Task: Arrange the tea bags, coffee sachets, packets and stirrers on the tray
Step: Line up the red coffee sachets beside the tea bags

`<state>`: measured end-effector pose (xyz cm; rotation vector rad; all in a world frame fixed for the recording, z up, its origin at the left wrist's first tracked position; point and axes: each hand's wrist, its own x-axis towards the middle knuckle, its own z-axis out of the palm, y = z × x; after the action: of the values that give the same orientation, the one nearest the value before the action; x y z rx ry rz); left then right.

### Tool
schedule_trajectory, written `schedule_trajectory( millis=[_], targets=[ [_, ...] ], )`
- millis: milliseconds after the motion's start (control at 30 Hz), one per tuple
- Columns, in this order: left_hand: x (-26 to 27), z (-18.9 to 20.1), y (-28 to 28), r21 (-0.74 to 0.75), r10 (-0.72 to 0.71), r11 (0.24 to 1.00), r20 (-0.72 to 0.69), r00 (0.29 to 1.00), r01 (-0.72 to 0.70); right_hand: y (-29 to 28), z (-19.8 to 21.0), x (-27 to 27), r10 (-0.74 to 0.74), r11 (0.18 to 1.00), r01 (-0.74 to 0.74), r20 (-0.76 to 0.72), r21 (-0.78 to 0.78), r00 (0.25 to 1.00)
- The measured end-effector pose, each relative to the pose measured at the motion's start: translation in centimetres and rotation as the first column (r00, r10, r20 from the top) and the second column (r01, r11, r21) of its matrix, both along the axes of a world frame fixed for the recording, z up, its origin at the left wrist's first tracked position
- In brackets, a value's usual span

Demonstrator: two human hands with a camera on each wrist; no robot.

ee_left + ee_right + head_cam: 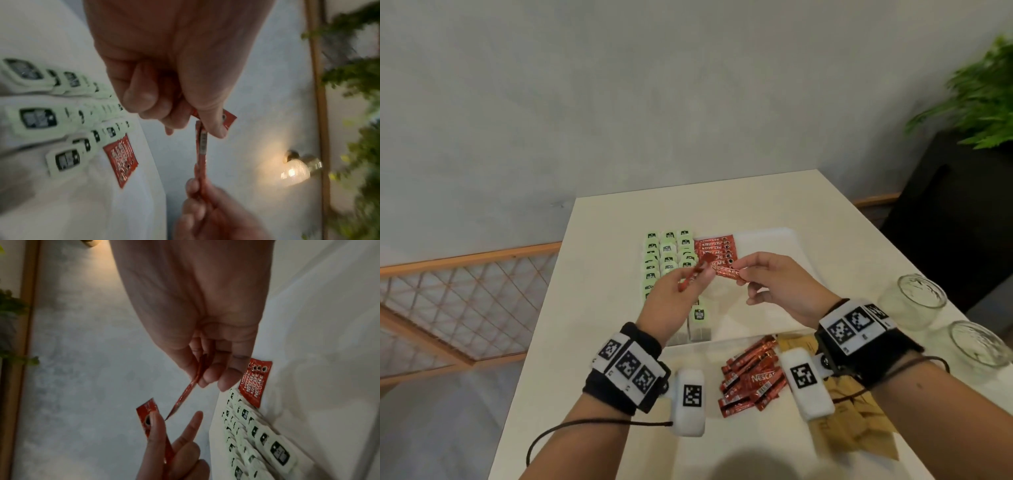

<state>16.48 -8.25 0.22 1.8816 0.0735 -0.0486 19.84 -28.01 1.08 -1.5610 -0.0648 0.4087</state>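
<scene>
A white tray (763,246) lies on the table, with rows of green tea bags (667,253) along its left side and a row of red coffee sachets (714,248) beside them. Both hands hover over the tray. My left hand (702,272) grips one red sachet (690,279) under its thumb, and this sachet (226,120) shows in the left wrist view. My right hand (743,274) pinches a second red sachet (727,272), seen edge-on in the right wrist view as a thin strip (185,394). The two sachets' ends almost meet.
On the table in front of the tray lie a loose pile of red sachets (751,380) and brown packets (859,421). Two glass jars (912,298) (979,346) stand at the right edge. A black cabinet (945,222) with a plant (976,99) is beyond.
</scene>
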Motion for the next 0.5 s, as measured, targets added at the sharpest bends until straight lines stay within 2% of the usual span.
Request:
schedule_trajectory(
  millis=[67,133,300,500],
  targets=[
    [-0.4,0.2,0.5,-0.222,0.038,0.973,-0.105,0.994,-0.060,-0.3,0.1,-0.2,0.015,0.999,-0.013,0.064,-0.030,0.998],
    [-0.7,0.6,0.9,-0.331,0.011,0.942,-0.151,0.988,-0.061,-0.5,0.2,-0.3,0.030,0.998,-0.024,0.115,-0.054,0.993],
    [-0.9,1.1,0.2,-0.161,0.056,0.985,-0.080,0.995,-0.068,-0.3,0.4,-0.4,0.045,0.995,-0.026,0.197,-0.098,0.979],
    [-0.8,0.4,-0.9,-0.077,0.091,0.993,-0.021,0.996,-0.093,0.3,0.8,-0.4,0.126,0.981,-0.094,0.187,-0.171,0.974]
  ],
)
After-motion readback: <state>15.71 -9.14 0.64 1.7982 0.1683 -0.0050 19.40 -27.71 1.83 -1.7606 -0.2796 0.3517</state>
